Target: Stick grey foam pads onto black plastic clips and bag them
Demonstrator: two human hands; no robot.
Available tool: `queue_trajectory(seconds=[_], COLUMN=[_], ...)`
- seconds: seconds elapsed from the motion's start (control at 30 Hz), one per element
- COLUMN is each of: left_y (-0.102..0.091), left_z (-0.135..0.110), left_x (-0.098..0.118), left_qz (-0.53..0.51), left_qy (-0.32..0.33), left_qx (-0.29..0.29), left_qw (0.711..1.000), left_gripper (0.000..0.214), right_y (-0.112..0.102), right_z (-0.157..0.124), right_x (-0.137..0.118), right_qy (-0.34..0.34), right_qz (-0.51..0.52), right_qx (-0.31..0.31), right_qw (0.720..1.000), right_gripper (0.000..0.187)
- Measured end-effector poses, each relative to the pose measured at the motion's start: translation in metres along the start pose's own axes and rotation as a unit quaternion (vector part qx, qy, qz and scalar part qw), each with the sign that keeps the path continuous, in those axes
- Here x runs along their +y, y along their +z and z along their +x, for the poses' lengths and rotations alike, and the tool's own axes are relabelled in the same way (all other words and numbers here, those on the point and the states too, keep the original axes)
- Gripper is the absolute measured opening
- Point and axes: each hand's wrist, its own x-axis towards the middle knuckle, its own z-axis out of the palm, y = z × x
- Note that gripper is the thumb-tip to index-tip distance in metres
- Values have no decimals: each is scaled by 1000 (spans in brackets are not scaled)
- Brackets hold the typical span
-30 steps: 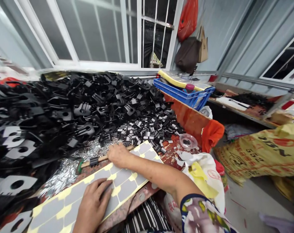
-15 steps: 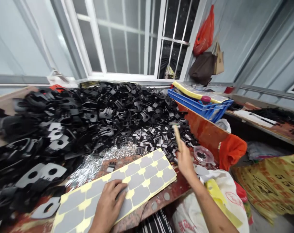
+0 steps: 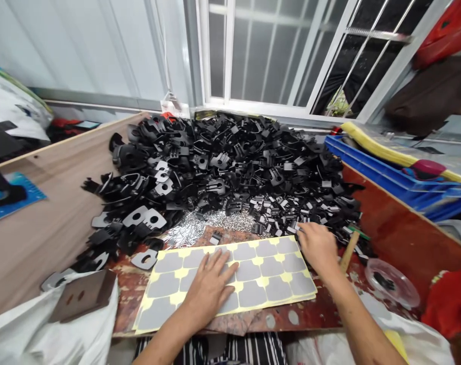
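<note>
Grey stickers on yellow backing make up the stack of sheets [image 3: 253,294] under the left hand [image 3: 209,286], which lies spread and flat on top, its fingers clasping nothing. The stack rests on the worn red desk [image 3: 126,306] and reaches rightward until its far corner comes just beside the right hand [image 3: 318,248]. That right hand is bent, fingertips down among the small black pieces [image 3: 276,213]; whether it pinches one, I cannot tell.

Just right of the right hand lies a tool with a wooden handle [image 3: 349,251]. Beyond that, a clear plastic dish [image 3: 407,291] holds a few black bits [image 3: 384,280]. Farther out, past the dish, a blue crate [image 3: 386,175] carries yellow-edged sheets [image 3: 378,146] laid across its top (how full it is underneath is hidden). Below the dish, nearer the body, a white bag [image 3: 424,332] has something yellow [image 3: 396,345] in its mouth.

Left of the left hand, at the desk's near edge, another white bag [image 3: 21,327] has a brown block [image 3: 81,296] sitting on it. Ahead of the left hand, shiny metal pins [image 3: 190,228] spread out, and behind them rises a heap of black plastic parts [image 3: 230,152].
</note>
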Motion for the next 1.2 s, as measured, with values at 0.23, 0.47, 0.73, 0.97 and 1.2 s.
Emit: queue_trajectory(seconds=[0.23, 0.47, 0.73, 0.97, 1.2], left_y=[7, -23, -48, -42, -18], left_z=[15, 22, 22, 40, 57], left_x=[-5, -24, -5, -7, -10], left_qz=[-17, -248, -445, -716, -711], left_qy=[7, -85, -181, -335, -379], left_qx=[-64, 153, 60, 6, -11], left_qw=[998, 953, 875, 612, 592], left_gripper=[52, 80, 57, 48, 53], right_y=[72, 19, -27, -3, -39], right_z=[105, 63, -52, -122, -104], right_x=[-130, -165, -158, -155, -146], right_qy=[-158, -192, -68, -94, -26], right_qz=[140, 260, 418, 404, 593], right_qx=[-77, -62, -119, -192, -402], right_qw=[974, 944, 898, 889, 697], right_gripper=[55, 40, 25, 22, 15])
